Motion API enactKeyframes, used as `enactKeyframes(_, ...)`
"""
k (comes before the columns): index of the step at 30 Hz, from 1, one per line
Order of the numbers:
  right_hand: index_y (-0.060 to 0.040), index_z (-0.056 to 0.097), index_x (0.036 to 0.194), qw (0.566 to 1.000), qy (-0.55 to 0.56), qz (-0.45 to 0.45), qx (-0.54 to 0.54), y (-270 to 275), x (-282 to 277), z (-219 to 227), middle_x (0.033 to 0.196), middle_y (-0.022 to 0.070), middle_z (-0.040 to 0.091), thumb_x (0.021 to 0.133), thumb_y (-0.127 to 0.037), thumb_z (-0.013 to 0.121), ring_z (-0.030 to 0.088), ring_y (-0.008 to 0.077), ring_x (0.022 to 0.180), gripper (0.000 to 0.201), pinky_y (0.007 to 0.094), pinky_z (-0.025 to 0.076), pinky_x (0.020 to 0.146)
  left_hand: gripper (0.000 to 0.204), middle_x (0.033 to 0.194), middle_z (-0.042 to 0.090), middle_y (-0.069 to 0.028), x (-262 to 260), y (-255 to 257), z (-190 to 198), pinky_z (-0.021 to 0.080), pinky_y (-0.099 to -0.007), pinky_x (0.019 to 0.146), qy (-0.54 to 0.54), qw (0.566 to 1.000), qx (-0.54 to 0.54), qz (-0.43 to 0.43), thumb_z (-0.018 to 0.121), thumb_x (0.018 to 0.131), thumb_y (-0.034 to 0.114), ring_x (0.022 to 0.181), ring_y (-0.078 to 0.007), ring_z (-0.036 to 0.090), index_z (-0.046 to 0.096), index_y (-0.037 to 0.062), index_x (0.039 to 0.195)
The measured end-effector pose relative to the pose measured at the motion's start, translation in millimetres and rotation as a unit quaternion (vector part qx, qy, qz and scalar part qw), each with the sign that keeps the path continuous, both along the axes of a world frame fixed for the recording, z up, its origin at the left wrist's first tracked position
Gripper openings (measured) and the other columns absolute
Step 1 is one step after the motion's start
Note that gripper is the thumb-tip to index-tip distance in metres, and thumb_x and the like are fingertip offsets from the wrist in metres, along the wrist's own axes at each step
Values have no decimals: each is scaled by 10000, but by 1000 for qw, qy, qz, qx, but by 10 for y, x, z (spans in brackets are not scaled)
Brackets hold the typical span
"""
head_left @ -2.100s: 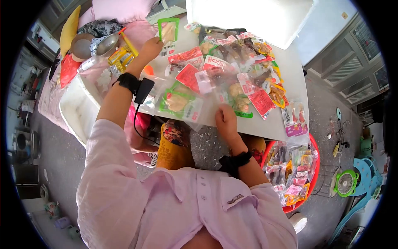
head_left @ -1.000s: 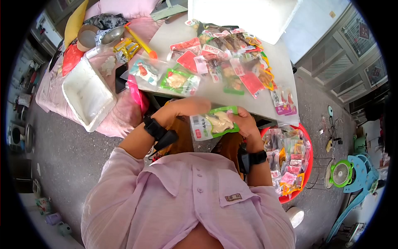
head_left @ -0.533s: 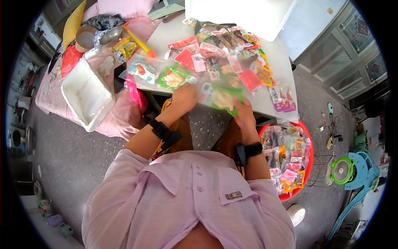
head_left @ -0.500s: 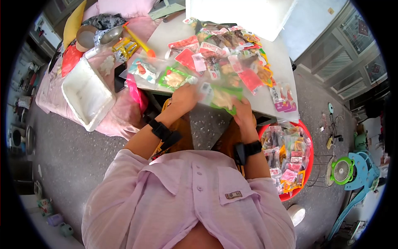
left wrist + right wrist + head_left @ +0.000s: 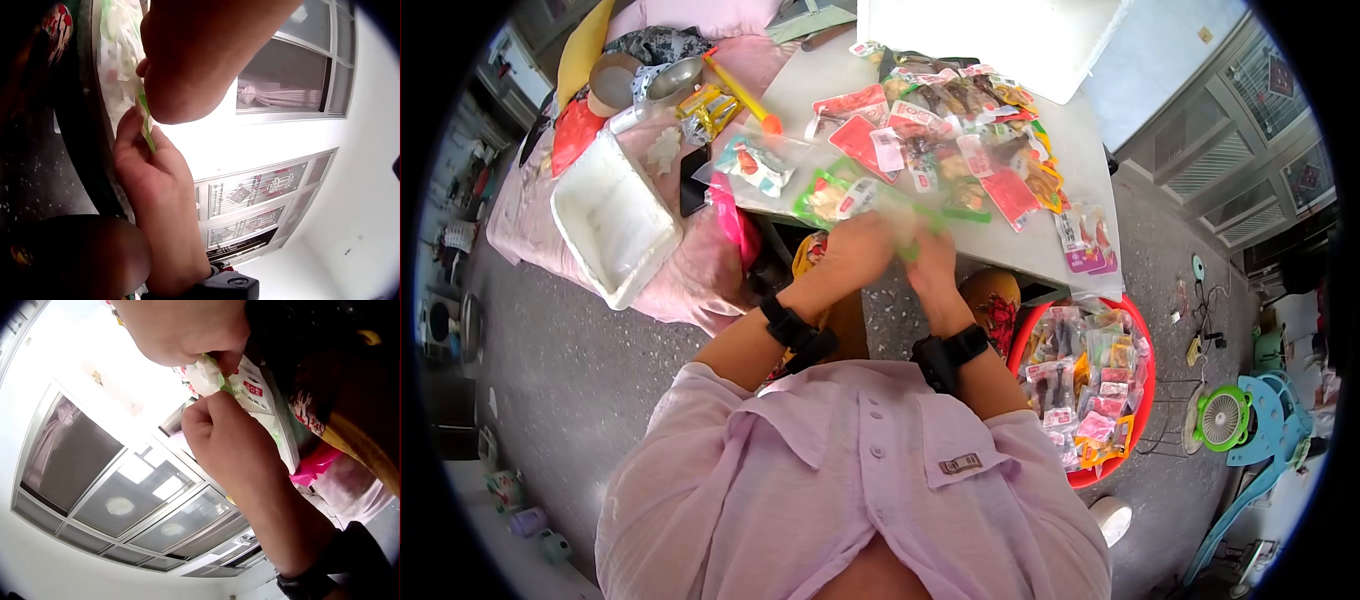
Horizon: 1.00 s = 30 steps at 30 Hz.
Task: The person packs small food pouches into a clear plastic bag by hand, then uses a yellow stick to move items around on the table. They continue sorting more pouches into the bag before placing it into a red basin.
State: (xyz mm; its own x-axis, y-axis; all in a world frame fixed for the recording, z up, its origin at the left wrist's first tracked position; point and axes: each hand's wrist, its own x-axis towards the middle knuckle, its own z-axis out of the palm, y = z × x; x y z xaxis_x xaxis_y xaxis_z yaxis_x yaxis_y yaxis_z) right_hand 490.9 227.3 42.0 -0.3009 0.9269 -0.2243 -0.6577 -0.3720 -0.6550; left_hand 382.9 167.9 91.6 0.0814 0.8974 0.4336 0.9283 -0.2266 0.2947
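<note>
Both hands meet at the front edge of the white table (image 5: 1090,150). Between them is a clear snack packet with a green border (image 5: 907,226), blurred in the head view. My left hand (image 5: 870,240) pinches one side of it and my right hand (image 5: 927,252) pinches the other. In the left wrist view the packet's green edge (image 5: 147,125) shows between the left hand (image 5: 181,75) and the right hand's thumb (image 5: 128,125). The right wrist view shows the packet (image 5: 209,375) held by the right hand (image 5: 187,331) and the left hand (image 5: 219,425).
Several coloured snack packets (image 5: 940,130) cover the table. A red basin (image 5: 1145,400) full of packets stands on the floor at the right. A white foam box (image 5: 610,215) and a phone (image 5: 693,180) lie at the left. Another foam box (image 5: 1000,30) sits at the far edge.
The green-bordered packet went from in front of my chest up to the table's front edge. My two hands have since closed in together on it.
</note>
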Motion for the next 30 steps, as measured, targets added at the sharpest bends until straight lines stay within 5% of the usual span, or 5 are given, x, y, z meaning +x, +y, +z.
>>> enactKeyframes(3, -29, 491, 840, 998, -4, 59, -24, -21, -49, -1, 771, 64, 544, 783, -54, 494, 523, 134, 607, 62, 230, 423, 490, 73, 716, 495, -120, 30, -23, -6, 434, -404, 579, 3, 1000, -25, 19, 501, 698, 125, 667, -310, 526, 500, 53, 712)
enactKeyframes(9, -38, 491, 820, 911, -294, 282, 63, 30, 153, -11, 720, 58, 534, 756, -105, 488, 501, 128, 537, 92, 221, 389, 419, 89, 748, 488, -107, 17, -95, -19, 431, -389, 594, -15, 1000, 3, 12, 525, 686, 118, 720, -288, 518, 518, 54, 747)
enactKeyframes(18, -58, 425, 692, 993, -109, 26, 24, 100, -168, -162, 600, 34, 425, 704, 38, 412, 426, 135, 474, 98, 241, 333, 374, 129, 781, 493, -106, 42, -43, -249, 420, -373, 629, -18, 997, 73, -24, 564, 626, 91, 744, -295, 497, 514, 51, 739)
enactKeyframes(23, -73, 418, 685, 990, -57, 107, 69, 217, -83, -540, 603, 21, 427, 698, 41, 426, 422, 138, 477, 115, 242, 342, 393, 273, 896, 502, -85, 35, -164, -244, 381, -382, 726, -30, 994, 100, -25, 597, 609, 123, 841, -265, 485, 529, 76, 869)
enactKeyframes(30, -81, 494, 796, 988, -101, 114, 2, 36, 230, -144, 694, 28, 515, 733, -73, 516, 510, 122, 581, 67, 235, 396, 432, 352, 1004, 480, -91, -166, -266, -513, 350, -401, 820, 81, 988, 130, -22, 620, 558, 123, 1003, -295, 436, 530, 83, 895)
